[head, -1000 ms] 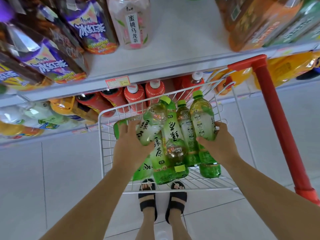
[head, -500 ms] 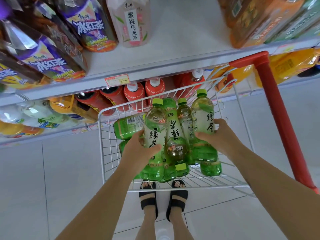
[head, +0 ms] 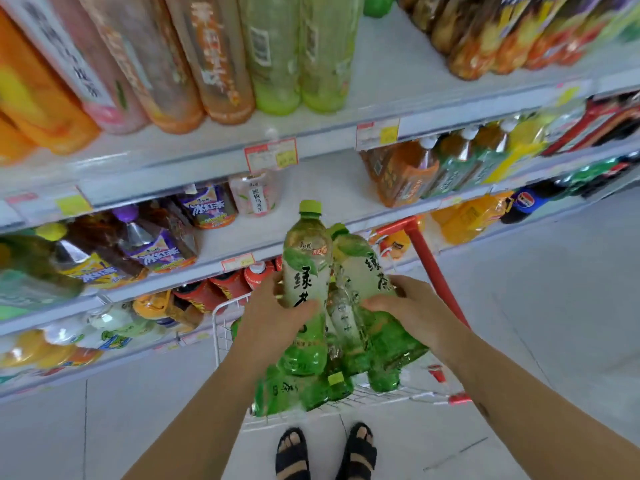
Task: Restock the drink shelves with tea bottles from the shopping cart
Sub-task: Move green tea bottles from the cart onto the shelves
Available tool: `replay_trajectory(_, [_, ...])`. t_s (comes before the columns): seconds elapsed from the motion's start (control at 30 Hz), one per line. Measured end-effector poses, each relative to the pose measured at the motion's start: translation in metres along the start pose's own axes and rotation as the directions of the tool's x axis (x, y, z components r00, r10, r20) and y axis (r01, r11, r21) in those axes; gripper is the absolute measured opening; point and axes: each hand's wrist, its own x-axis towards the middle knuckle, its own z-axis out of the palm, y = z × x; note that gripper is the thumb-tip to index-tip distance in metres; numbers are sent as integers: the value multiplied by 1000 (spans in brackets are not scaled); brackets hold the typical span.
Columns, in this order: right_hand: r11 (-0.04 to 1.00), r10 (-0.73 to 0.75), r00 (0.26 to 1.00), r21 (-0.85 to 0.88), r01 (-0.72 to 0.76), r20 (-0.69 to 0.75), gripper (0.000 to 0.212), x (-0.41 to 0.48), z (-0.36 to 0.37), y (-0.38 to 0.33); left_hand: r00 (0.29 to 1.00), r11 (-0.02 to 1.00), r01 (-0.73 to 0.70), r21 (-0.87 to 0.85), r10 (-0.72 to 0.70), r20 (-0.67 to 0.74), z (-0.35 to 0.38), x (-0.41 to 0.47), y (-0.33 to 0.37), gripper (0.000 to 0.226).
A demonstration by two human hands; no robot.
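Observation:
My left hand (head: 273,317) grips a green tea bottle (head: 306,271) with a lime cap, held upright above the cart. My right hand (head: 412,310) grips a second green tea bottle (head: 363,268) that leans against the first. Between them a third bottle (head: 343,317) is squeezed, only partly visible. Below lies the white wire shopping cart (head: 221,327) with a red handle (head: 429,261); more green tea bottles (head: 294,389) lie in it. The drink shelves (head: 329,188) rise just beyond the cart.
Orange, pink and green bottles fill the top shelf (head: 398,64), with a bare gap at its right middle. The shelf under it holds purple-labelled iced tea (head: 156,251) at left, orange bottles (head: 405,171) at right. Price tags (head: 270,155) hang on the edges. My sandalled feet (head: 325,452) stand on grey tiles.
Both hands have lifted the clutched green tea bottles up out of the cart toward the shelves. My view has tilted upward, bringing a higher shelf into sight.

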Motion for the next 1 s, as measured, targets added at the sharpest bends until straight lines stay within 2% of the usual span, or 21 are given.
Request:
replay_trajectory(0.13, [985, -174, 979, -6, 174, -103, 40, -28, -31, -57, 989, 989, -145, 9, 145, -12, -9, -14, 65, 58])
replay_trajectory(0.33, [931, -361, 909, -27, 364, -209, 43, -39, -89, -108, 961, 962, -272, 12, 272, -48, 8, -24, 146, 59])
replay_trajectory(0.47, [885, -457, 859, -19, 466, -230, 34, -27, -137, -117, 945, 950, -311, 2, 309, -104, 43, -17, 190, 48])
replay_trajectory(0.6, [843, -535, 808, -88, 531, -245, 39, 8, -186, -119, 933, 952, -303, -33, 289, -213, 90, 10, 228, 46])
replay_trajectory(0.73, [750, -661, 716, -152, 644, -224, 32, 56, -215, -137, 906, 933, -308, -186, 228, -358, 125, 48, 265, 30])
replay_trajectory(0.8, [711, -701, 666, -183, 678, -256, 36, 81, -216, -154, 875, 914, -338, -225, 217, -434, 131, 67, 281, 24])
replay_trajectory(0.9, [630, -764, 552, -201, 750, -335, 58, 120, -206, -173, 791, 901, -408, -149, 267, -551, 129, 97, 300, 22])
replay_trajectory(1.0, [586, -777, 482, -187, 788, -405, 63, 144, -193, -187, 719, 897, -439, -51, 317, -619, 124, 122, 308, 31])
